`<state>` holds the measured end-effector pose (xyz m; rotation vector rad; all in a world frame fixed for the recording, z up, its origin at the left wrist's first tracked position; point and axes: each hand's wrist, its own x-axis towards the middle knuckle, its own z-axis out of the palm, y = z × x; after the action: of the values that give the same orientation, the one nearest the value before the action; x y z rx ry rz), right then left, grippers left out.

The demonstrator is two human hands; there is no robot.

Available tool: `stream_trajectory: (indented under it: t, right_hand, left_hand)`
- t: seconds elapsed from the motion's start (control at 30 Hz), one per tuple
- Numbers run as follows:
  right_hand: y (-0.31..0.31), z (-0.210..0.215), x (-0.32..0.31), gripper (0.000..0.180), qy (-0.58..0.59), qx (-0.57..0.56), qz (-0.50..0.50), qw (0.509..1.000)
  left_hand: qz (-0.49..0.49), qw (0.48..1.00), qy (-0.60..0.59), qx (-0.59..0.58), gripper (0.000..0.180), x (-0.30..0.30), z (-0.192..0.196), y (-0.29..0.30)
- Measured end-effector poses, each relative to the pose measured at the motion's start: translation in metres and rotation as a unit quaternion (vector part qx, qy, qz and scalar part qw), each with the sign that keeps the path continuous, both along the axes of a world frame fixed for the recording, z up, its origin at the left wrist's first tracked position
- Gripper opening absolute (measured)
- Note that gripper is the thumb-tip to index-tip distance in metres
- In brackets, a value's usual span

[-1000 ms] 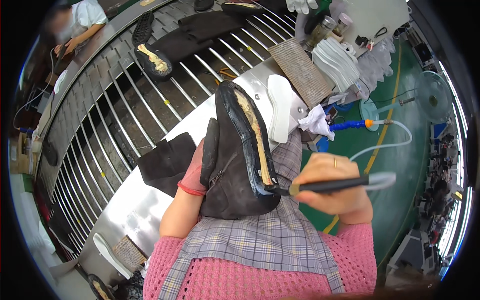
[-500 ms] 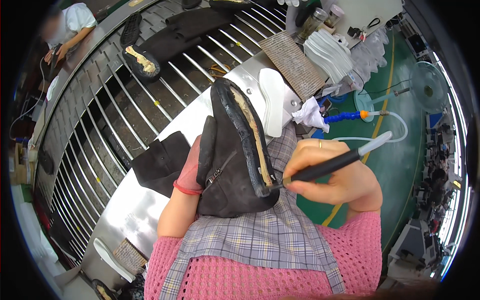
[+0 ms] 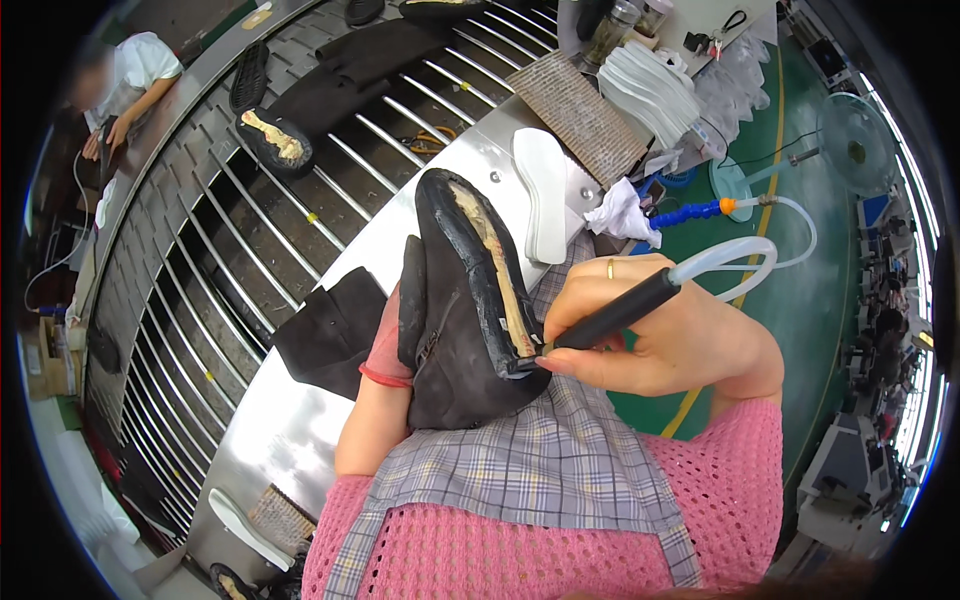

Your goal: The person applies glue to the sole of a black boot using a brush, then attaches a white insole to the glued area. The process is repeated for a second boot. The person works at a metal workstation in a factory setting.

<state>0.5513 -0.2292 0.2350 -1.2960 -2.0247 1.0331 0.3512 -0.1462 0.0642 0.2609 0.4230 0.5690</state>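
A black suede boot (image 3: 455, 330) is turned sole-up in front of me, its tan insole bottom facing the camera. My left hand (image 3: 385, 345) is mostly hidden inside and behind the boot, holding it; only the reddish-gloved wrist shows. In my right hand (image 3: 650, 330) I grip a black pen-like tool (image 3: 615, 315) with a clear hose at its back end. The tool's tip touches the boot's heel edge.
A white insole (image 3: 545, 190) lies on the metal bench (image 3: 290, 420) beyond the boot, and another black boot (image 3: 325, 330) lies to its left. A roller conveyor (image 3: 230, 230) carries more shoes. White insoles (image 3: 655, 85) are stacked at the back right. Another person (image 3: 125, 85) works at the far left.
The boot and both hands have stayed together while my view shifted. My right hand has turned so the tool's tip sits at the heel edge.
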Motion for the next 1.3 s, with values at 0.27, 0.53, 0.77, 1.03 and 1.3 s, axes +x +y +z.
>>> stream_trajectory:
  t: [0.27, 0.53, 0.77, 1.03, 1.3]
  right_hand:
    - [0.008, -0.003, 0.006, 0.011, 0.027, -0.029, 0.023, 0.999]
    - [0.021, -0.004, -0.007, 0.021, 0.025, -0.027, -0.011, 0.999]
    - [0.030, -0.001, -0.004, 0.028, -0.015, -0.006, 0.036, 0.999]
    - [0.043, -0.008, 0.005, 0.013, 0.036, -0.092, 0.023, 0.995]
    - [0.060, -0.025, 0.007, 0.012, 0.106, -0.074, 0.022, 0.991]
  left_hand:
    - [0.006, 0.999, -0.037, -0.034, 0.056, -0.005, -0.038, -0.002]
    - [0.015, 0.997, 0.002, 0.075, 0.057, -0.004, -0.053, -0.002]
    - [0.026, 0.997, -0.067, -0.037, 0.061, 0.003, -0.022, 0.000]
    - [0.015, 0.998, -0.054, -0.029, 0.062, 0.000, -0.031, -0.002]
    - [0.019, 0.998, -0.049, -0.031, 0.063, -0.002, -0.034, -0.008]
